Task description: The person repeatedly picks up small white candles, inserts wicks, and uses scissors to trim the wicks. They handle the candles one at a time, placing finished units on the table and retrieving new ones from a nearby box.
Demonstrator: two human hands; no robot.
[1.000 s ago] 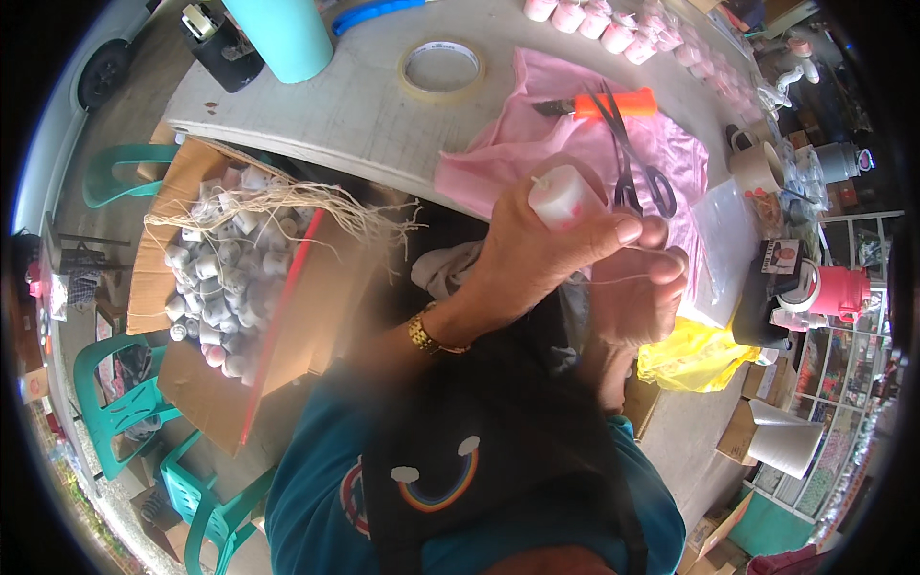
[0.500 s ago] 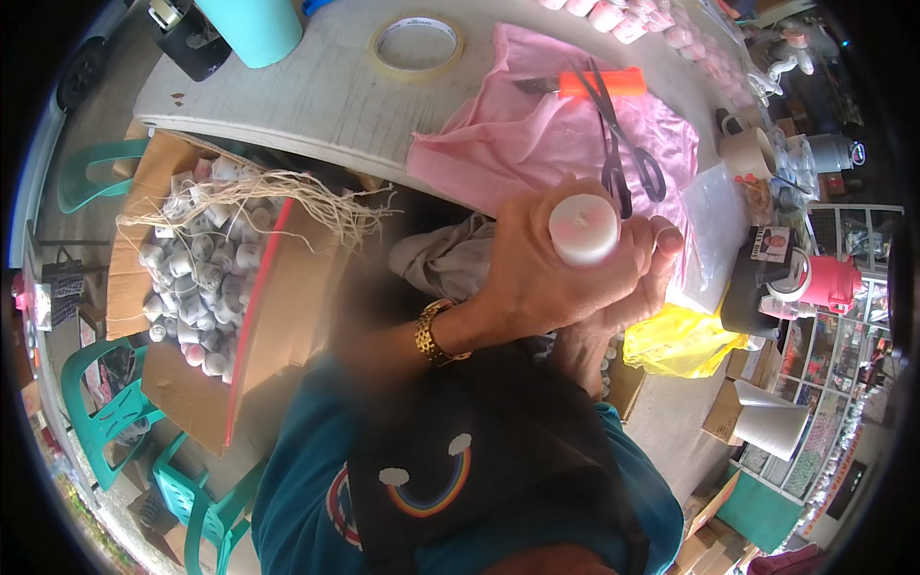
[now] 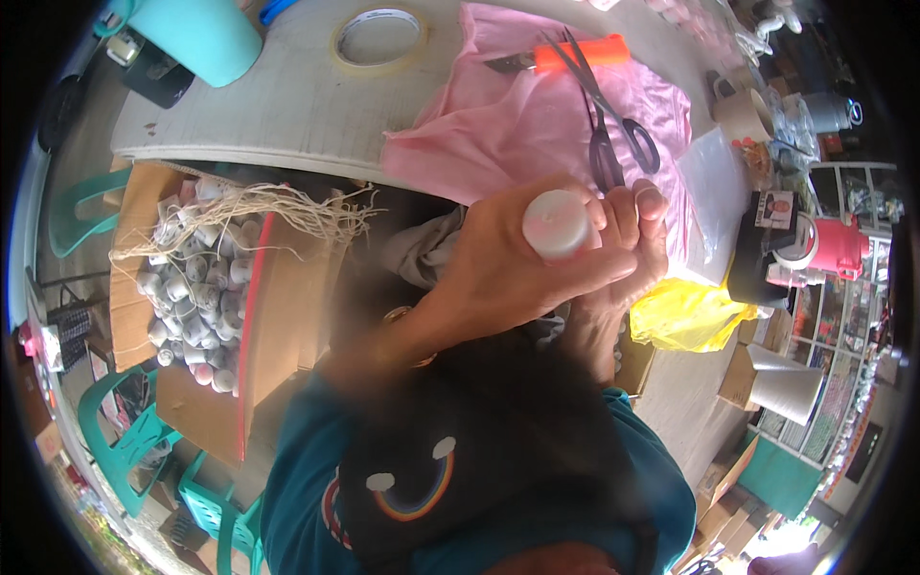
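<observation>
A short white candle (image 3: pixel 557 222) stands upright between my hands, its round top facing me with a faint pink tint. My left hand (image 3: pixel 503 259) is wrapped round its side, thumb stretched across the front. Close against it, my right hand (image 3: pixel 637 244) is closed with curled fingers at the candle's right side; the candle's lower part is hidden. Just beyond my hands, dark-handled scissors (image 3: pixel 604 115) lie on a pink cloth (image 3: pixel 498 125). An orange-handled cutting tool (image 3: pixel 580 55) lies partly under their blades.
At left, a cardboard box (image 3: pixel 201 422) holds many small white candles and a bundle of pale strings (image 3: pixel 259 206). The table (image 3: pixel 240 115) bears a tape roll (image 3: pixel 379 40) and a turquoise tumbler (image 3: pixel 206 38). A yellow plastic bag (image 3: pixel 690 311) sits at right, and green chairs (image 3: pixel 120 436) at left.
The view has shifted slightly, so table things appear further left and up. The candle stays in my hands, its top now tilted a little differently; the grip looks much the same.
</observation>
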